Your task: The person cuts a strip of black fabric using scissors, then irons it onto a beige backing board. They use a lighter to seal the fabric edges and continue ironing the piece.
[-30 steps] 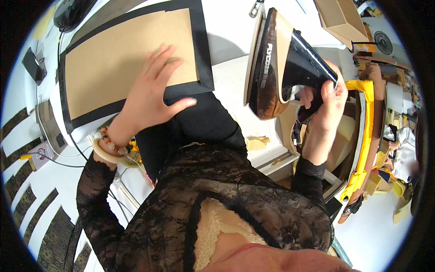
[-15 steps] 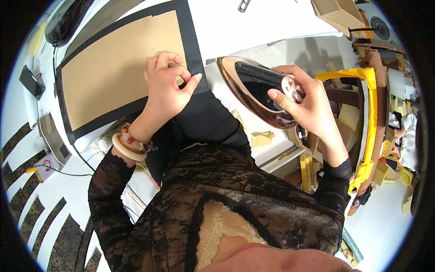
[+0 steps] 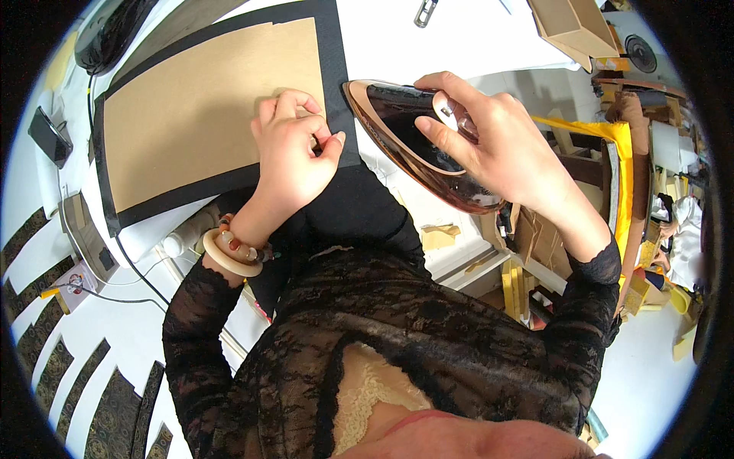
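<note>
A white table [image 3: 466,34] is supporting a black-edged tan board [image 3: 191,130]. The left hand [image 3: 294,157] is curling its fingers near the board's lower right corner; whether they're pinching anything, I cannot tell. The right hand [image 3: 505,149] is gripping the iron [image 3: 409,141] by its handle, tip pointing toward the board's right edge.

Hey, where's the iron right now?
In the head view, the iron is just right of centre, held in the right hand, its tip beside the right edge of the black-bordered tan board.
</note>
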Available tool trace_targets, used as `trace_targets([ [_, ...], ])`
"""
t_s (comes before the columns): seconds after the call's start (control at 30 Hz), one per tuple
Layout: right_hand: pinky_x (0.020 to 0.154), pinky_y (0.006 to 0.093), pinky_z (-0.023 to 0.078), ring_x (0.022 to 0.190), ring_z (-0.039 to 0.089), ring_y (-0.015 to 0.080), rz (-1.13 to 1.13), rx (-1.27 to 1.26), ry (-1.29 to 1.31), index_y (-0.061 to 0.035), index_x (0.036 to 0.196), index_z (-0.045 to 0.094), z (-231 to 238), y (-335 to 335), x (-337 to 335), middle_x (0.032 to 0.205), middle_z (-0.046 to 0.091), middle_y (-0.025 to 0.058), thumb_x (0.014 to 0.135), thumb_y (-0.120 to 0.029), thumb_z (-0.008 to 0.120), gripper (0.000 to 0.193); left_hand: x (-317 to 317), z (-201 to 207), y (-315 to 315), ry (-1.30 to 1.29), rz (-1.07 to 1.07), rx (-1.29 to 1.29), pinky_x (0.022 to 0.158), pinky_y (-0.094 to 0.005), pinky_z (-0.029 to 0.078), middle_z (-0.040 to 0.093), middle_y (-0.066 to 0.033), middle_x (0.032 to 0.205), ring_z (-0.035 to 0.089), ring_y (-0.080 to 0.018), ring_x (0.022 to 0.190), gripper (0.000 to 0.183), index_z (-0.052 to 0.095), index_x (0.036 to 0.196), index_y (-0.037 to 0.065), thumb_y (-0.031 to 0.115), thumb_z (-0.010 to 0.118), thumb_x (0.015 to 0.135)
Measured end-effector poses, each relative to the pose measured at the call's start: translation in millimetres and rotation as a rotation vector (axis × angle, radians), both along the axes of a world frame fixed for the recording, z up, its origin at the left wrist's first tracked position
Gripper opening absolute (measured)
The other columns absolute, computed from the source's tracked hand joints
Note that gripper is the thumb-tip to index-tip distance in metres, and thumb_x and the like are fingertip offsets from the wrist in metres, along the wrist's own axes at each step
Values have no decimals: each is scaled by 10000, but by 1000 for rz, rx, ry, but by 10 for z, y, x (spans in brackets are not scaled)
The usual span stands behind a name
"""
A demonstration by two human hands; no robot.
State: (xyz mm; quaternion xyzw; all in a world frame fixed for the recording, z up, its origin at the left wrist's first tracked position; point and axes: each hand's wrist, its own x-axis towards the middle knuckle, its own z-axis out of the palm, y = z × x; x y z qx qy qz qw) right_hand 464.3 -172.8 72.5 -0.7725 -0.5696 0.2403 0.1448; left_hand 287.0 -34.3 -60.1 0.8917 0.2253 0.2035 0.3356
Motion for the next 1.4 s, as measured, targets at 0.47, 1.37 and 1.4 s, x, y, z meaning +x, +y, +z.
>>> trace_targets([
  [0.47, 635, 470, 508, 688, 616, 423, -53, 0, -133, -12, 988, 542, 16, 303, -273, 711, 628, 223, 838, -211, 622, 262, -13, 84, 23, 59, 10, -39, 868, -392, 302, 516, -51, 994, 415, -264, 1023, 245, 558, 528, 67, 158, 712, 695],
  [1.37, 577, 454, 525, 625, 628, 396, -265, 21, -322, -20, 925, 539, -103, 651, -804, 611, 609, 200, 826, -227, 639, 251, -552, 159, 605, 218, -324, 185, 1154, -468, 115, 332, -144, 1453, 208, -326, 1389, 904, 322, 1381, -19, -21, 708, 564],
  [1.4, 577, 454, 526, 623, 629, 394, -263, 32, -344, -20, 916, 538, -109, 679, -816, 608, 609, 199, 827, -236, 639, 254, -555, 164, 611, 208, -325, 198, 1155, -466, 114, 339, -188, 1436, 231, -321, 1383, 942, 254, 1395, -48, -15, 718, 576],
])
